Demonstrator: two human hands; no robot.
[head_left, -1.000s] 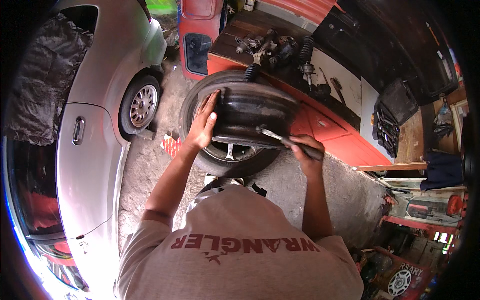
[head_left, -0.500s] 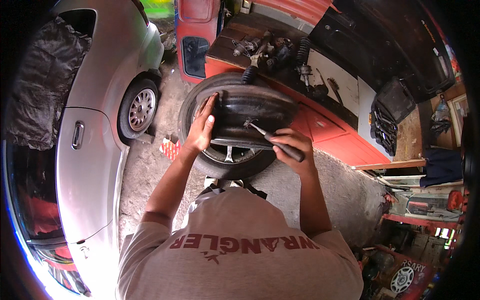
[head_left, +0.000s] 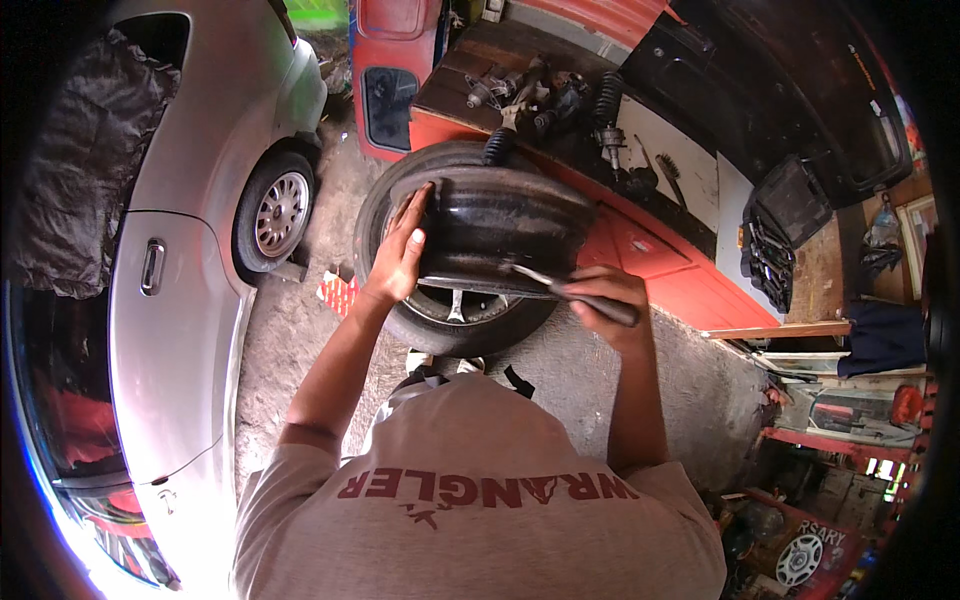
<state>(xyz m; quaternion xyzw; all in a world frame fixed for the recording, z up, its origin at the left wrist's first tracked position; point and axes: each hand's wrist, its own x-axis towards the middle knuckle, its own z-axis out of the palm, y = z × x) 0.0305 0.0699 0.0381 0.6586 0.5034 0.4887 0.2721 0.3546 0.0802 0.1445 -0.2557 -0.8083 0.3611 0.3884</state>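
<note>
A bare black steel wheel rim [head_left: 490, 225] stands on edge over a tyre lying flat [head_left: 425, 330], which has a silver-spoked wheel inside it. My left hand [head_left: 402, 252] lies against the rim's left side, its fingers stretched along the edge. In my right hand [head_left: 612, 292] is a tool with a thick dark handle and a thin metal shaft [head_left: 538, 276]. The shaft's tip meets the rim's barrel near its lower lip, and I cannot make out the tip's shape.
To the left stands a silver car [head_left: 185, 270]. Beyond the tyre, a red workbench [head_left: 640, 240] bears greasy shock absorbers [head_left: 607, 105], a wire brush [head_left: 669, 170] and an open tool case [head_left: 785, 205]. A red-and-white piece [head_left: 338, 292] lies on the concrete floor.
My right hand has moved right and slightly nearer with the tool, whose tip has slid down the barrel toward the lower lip. My left hand stays on the rim.
</note>
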